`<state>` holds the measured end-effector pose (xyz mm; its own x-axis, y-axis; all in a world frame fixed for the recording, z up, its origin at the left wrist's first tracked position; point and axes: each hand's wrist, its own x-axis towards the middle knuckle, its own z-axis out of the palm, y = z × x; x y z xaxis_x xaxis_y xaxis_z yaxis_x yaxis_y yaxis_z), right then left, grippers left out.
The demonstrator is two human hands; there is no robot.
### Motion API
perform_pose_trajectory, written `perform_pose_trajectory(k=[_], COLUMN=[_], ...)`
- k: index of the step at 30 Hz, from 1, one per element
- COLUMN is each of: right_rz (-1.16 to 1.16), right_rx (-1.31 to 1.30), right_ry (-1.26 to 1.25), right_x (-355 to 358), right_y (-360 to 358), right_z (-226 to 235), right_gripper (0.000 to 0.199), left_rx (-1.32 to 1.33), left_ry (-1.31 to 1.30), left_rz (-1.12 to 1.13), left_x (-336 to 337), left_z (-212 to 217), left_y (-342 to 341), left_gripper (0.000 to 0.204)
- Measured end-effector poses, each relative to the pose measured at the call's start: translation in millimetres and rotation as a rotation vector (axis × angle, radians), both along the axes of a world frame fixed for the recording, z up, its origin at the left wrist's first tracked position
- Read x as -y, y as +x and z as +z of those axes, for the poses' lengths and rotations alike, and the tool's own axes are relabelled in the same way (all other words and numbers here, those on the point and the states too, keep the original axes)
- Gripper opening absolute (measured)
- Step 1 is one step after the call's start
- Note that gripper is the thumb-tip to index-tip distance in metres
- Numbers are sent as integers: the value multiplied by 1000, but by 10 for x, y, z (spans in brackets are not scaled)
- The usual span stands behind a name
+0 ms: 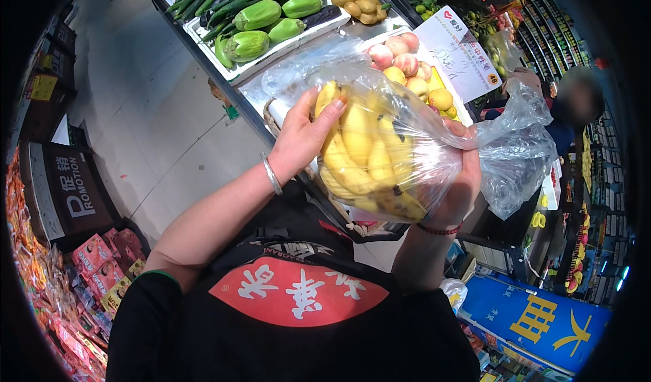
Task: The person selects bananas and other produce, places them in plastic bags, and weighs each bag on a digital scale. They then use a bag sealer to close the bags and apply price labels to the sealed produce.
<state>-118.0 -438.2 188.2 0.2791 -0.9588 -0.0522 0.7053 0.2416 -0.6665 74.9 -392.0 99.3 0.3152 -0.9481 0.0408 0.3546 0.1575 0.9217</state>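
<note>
Head view: a bunch of bananas [363, 148] sits inside a clear plastic bag [519, 155], held up in front of the person's chest at the near edge of a produce stand. The left hand [305, 134] is closed around the bunch's upper left side, thumb on the near face, probably to steady the weight (whether film lies between thumb and peel is hard to tell). The right hand [469, 168] grips the bag where it narrows to a neck, fingers curled over the gathered plastic; this seems to keep the mouth bunched and the fruit confined below it. Beyond that fist the spare film flares out, crumpled and glossy, while over the fruit it lies smoother and catches a bright glare. The bananas are curved, yellow and smooth, with dark blotches.

Behind them, a shallow white tray [291, 47] holds plump, pale green eggplants [258, 14] beside slender dark cucumbers, its raised rim likely stopping them from rolling. Rounded, pink-blushed peaches [393, 51] are heaped by a flat white sign [456, 56], perhaps propped there for shoppers. A rigid silver bangle [271, 174] circles the left wrist; a red beaded bracelet [439, 230] circles the right.
</note>
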Motion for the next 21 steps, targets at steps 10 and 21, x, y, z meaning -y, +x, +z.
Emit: perform_pose_trajectory(k=[10,21], right_rz=[-78,56], right_rx=[-430,-57], right_ry=[-277,-245], right_x=[-67,67], right_y=[-10,-32], right_z=[32,-282], right_gripper=[83,39], left_rx=[-381,-1145], left_ry=[176,251], left_rz=[-169,-602], left_x=[39,-87], left_z=[-110,-480], left_y=[53,-186], left_gripper=[53,70])
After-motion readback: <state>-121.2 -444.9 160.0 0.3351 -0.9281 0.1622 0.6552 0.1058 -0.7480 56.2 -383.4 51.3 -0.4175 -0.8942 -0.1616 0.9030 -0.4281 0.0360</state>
